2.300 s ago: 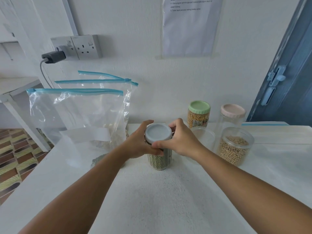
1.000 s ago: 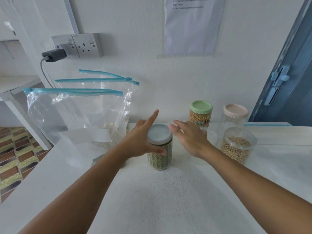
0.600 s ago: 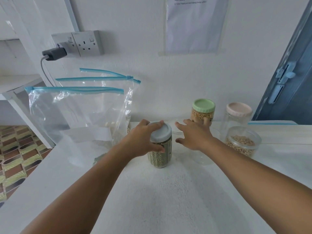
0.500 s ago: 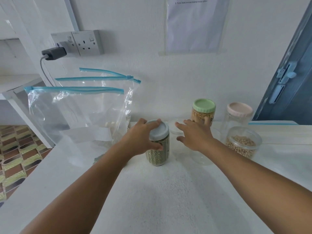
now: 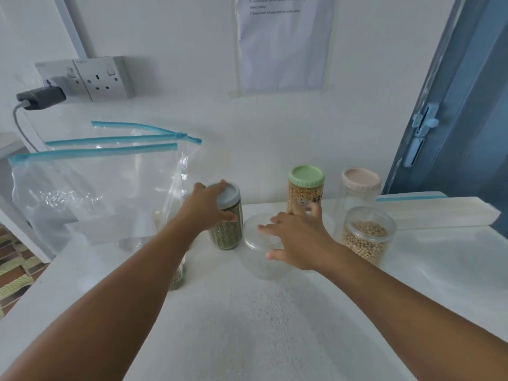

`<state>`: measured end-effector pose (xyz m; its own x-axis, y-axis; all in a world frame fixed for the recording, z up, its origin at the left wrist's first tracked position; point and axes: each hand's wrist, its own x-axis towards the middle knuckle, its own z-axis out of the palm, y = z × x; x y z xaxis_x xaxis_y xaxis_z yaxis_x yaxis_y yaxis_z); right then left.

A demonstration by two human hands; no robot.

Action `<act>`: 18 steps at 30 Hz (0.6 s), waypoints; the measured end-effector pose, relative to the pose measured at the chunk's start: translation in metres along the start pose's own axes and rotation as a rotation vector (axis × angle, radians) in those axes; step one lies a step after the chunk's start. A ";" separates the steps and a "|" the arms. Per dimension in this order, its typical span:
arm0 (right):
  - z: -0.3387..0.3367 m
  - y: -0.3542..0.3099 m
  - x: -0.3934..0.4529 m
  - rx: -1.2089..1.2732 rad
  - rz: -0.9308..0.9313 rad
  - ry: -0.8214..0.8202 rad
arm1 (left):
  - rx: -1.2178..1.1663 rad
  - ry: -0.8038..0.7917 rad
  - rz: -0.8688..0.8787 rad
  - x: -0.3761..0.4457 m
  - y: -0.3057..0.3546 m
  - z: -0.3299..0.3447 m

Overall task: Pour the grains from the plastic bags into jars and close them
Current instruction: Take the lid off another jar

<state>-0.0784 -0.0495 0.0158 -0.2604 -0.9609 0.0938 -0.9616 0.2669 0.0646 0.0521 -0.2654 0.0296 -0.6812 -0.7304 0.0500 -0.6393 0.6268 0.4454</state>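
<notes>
Gripping the grey-lidded jar of green grains (image 5: 226, 225) just left of centre frame, the left hand (image 5: 204, 209) wraps its fingers around the lid and upper wall, and this jar looks closed and done. Right beside it, the right hand (image 5: 298, 243) hovers with fingers spread and holding nothing over an empty clear jar (image 5: 261, 248). Further right stand the open jar of pale beans (image 5: 367, 236), the green-lidded jar (image 5: 305, 188) and the pink-lidded jar (image 5: 360, 188). Zip bags (image 5: 90, 193) lean at left. Next move, likely: pull the empty jar forward and fetch a bag.
</notes>
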 end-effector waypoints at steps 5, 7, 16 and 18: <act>0.003 0.003 -0.004 0.037 -0.034 0.000 | 0.026 -0.022 0.017 0.027 0.018 0.003; 0.003 0.004 -0.004 0.048 -0.041 0.006 | 0.006 -0.020 0.023 0.035 0.026 0.009; 0.010 0.008 -0.003 0.103 -0.032 0.030 | -0.064 -0.051 0.077 0.056 0.062 0.032; 0.011 0.008 -0.002 0.114 -0.030 0.027 | -0.062 -0.063 0.095 0.060 0.069 0.035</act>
<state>-0.0866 -0.0464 0.0057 -0.2306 -0.9656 0.1201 -0.9729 0.2267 -0.0454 -0.0454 -0.2564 0.0322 -0.7603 -0.6484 0.0392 -0.5484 0.6730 0.4962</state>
